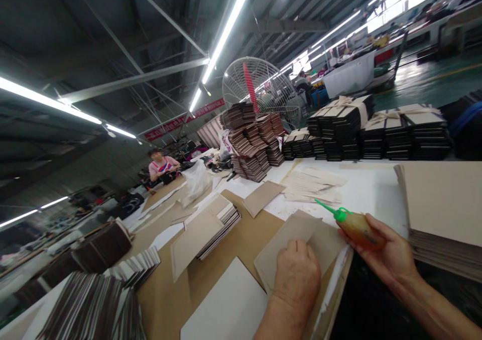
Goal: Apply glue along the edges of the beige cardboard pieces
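Note:
My right hand is wrapped round a soft glue bottle, with amber contents and a green nozzle pointing up and to the left. Beneath the nozzle, near the table's front edge, a thin beige panel lies on the brown board, with another greyish-beige sheet overlapping it at the right. My left hand rests on the beige panel, its fingers curled into a fist; whatever may be under the fingertips is hidden. A pale flat panel lies just left of my left wrist.
A stack of beige panels and a single panel lie farther in. Thin strips are spread behind. Bundled dark-edged stacks and brown stacks line the back, before a large fan. A person sits at far left.

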Demonstrator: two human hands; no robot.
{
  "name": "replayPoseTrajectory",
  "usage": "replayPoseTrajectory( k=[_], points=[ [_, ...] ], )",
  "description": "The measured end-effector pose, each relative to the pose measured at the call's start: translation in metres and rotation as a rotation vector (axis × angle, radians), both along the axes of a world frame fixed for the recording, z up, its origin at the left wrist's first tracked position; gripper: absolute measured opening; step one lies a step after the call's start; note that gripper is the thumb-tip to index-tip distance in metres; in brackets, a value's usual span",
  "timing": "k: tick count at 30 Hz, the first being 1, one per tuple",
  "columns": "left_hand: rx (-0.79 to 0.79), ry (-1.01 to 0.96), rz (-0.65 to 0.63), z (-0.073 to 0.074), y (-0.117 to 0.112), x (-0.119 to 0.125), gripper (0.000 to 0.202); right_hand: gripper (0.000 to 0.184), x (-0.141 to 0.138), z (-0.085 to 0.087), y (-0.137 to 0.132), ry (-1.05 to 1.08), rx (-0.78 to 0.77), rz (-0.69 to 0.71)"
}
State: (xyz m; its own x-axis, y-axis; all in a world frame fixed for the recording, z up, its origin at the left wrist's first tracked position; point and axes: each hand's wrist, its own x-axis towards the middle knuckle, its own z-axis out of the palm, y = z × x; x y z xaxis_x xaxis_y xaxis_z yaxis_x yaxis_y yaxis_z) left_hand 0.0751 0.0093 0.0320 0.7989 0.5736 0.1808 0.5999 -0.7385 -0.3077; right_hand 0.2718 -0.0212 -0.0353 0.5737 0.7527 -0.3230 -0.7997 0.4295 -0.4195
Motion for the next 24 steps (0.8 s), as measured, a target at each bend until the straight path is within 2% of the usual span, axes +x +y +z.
replayPoseTrajectory(
  k=[7,12,14,19,21,24],
  points=[
    [0.037,-0.027,0.038,-0.006,-0.008,-0.002,0.014,0.011,0.004,-0.003,0.0,0.021,0.033,0.015],
    [0.084,-0.043,0.081,0.007,-0.01,-0.011,0.011,0.017,0.005,-0.006,-0.001,0.033,0.05,-0.013],
    [0.115,-0.046,0.066,0.016,-0.013,-0.016,0.023,0.02,0.005,-0.005,-0.002,0.029,0.057,-0.025],
    [0.263,-0.035,0.02,0.034,-0.018,-0.025,0.072,0.024,0.003,-0.002,-0.003,0.059,0.059,-0.017],
    [0.306,-0.048,0.023,0.037,-0.019,-0.029,0.081,0.025,0.003,-0.002,-0.003,0.054,0.064,-0.026],
    [0.359,-0.116,0.042,0.042,-0.019,-0.034,0.079,0.025,0.004,-0.006,-0.002,0.032,0.074,-0.023]
  ],
)
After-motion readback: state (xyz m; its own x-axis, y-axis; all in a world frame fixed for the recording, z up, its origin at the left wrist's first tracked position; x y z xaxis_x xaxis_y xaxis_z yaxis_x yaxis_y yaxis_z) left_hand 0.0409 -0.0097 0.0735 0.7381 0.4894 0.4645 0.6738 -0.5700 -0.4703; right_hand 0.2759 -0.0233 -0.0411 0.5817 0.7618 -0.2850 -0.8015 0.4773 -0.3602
